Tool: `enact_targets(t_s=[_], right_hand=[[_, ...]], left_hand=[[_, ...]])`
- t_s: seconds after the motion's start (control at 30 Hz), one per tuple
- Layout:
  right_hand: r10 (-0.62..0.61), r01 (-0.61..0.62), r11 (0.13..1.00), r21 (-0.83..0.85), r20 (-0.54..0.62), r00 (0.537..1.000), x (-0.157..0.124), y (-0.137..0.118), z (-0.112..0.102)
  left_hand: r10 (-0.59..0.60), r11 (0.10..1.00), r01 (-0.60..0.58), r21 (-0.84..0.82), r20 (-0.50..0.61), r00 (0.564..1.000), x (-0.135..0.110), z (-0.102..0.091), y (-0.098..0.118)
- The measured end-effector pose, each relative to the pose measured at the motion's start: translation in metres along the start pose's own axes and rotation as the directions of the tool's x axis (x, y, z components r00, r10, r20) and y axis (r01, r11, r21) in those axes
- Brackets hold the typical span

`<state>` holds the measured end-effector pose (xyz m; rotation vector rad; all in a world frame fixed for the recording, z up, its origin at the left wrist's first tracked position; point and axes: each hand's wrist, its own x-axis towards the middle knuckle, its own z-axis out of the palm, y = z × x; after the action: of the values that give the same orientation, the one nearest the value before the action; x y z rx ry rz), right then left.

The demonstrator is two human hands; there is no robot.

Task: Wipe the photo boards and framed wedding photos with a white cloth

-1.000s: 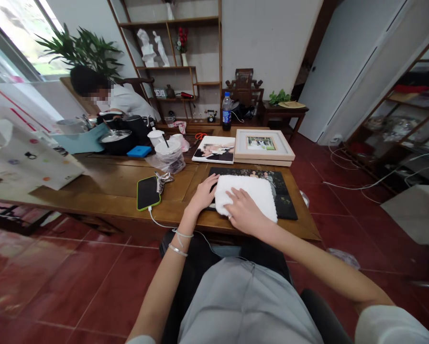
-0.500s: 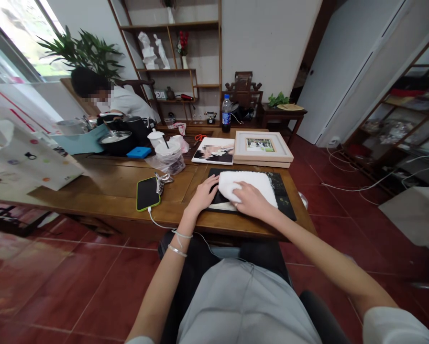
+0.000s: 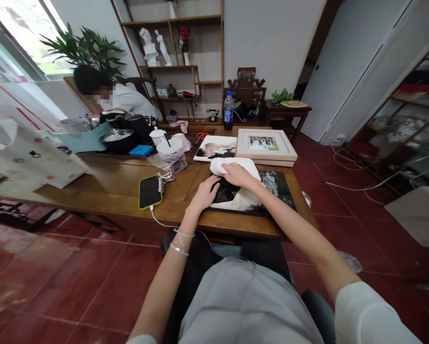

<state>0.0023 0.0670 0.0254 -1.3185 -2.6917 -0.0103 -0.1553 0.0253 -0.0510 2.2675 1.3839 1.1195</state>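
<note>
A dark photo panel (image 3: 280, 190) lies flat near the table's front edge; a standing figure in a light suit and a pale dress show on it. My right hand (image 3: 240, 176) is closed on a white towel (image 3: 249, 166), pressing it against the panel's far left part. The towel spreads over the panel's far edge. My left hand (image 3: 204, 193) lies flat with fingers stretched out at the panel's left edge, close to the right fingertips. Part of the panel is hidden under the towel and my right arm.
Behind the panel are a framed picture (image 3: 266, 152) and a photo board (image 3: 210, 152). A charging phone (image 3: 150, 192) and a lidded cup (image 3: 170, 152) stand left. A bottle (image 3: 228, 112) is at the back. Another person (image 3: 131, 101) sits at the far left.
My right hand has moved the towel away from me and left, uncovering the panel's lower and right parts. My left hand has stayed at the left edge.
</note>
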Motion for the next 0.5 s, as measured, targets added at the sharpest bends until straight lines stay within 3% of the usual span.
enact_targets(t_s=[0.2, 0.37, 0.5], right_hand=[[0.024, -0.026, 0.998, -0.061, -0.031, 0.999, -0.051, -0.018, 0.006], [-0.201, 0.2, 0.98, -0.022, -0.06, 0.978, -0.111, -0.045, 0.006], [-0.306, 0.31, 0.945, 0.105, -0.051, 0.951, -0.148, -0.036, 0.002]], left_hand=[[-0.029, 0.999, 0.028, -0.035, -0.028, 0.999, 0.001, 0.0, 0.0], [-0.041, 0.999, 0.039, -0.039, -0.046, 0.998, -0.001, -0.002, 0.0], [-0.029, 0.998, 0.03, -0.054, 0.022, 0.999, -0.002, -0.002, -0.001]])
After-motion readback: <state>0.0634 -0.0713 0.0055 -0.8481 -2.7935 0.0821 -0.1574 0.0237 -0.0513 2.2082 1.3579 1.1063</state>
